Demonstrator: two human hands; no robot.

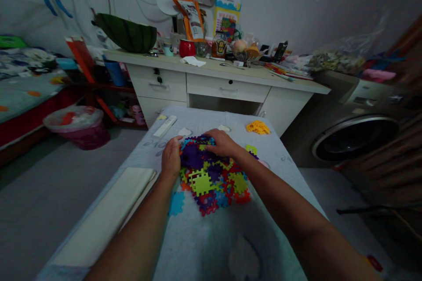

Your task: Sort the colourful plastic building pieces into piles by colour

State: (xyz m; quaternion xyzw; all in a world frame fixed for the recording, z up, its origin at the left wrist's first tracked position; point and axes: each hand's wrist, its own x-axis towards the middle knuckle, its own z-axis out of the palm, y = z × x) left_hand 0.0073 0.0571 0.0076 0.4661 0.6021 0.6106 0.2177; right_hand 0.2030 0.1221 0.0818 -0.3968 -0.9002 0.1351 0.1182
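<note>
A heap of flat, notched plastic building pieces [214, 178] in purple, lime, red, orange and blue lies in the middle of a small table with a pale cloth [211, 237]. My left hand [171, 158] rests at the heap's left edge, fingers curled against the pieces. Over the far side of the heap lies my right hand [221, 142], fingers bent down onto the purple and blue pieces. What either hand grips, if anything, is hidden. A lone blue piece [176, 203] sits to the left of the heap, and an orange cluster [258, 127] lies at the far right corner.
A folded white cloth [108, 215] lies along the table's left edge, a white remote-like bar [165, 126] at the far left. Behind stands a cluttered white desk [227, 81] holding a halved watermelon [127, 33]. A washing machine [354, 134] is on the right, a pink bin [77, 126] on the left.
</note>
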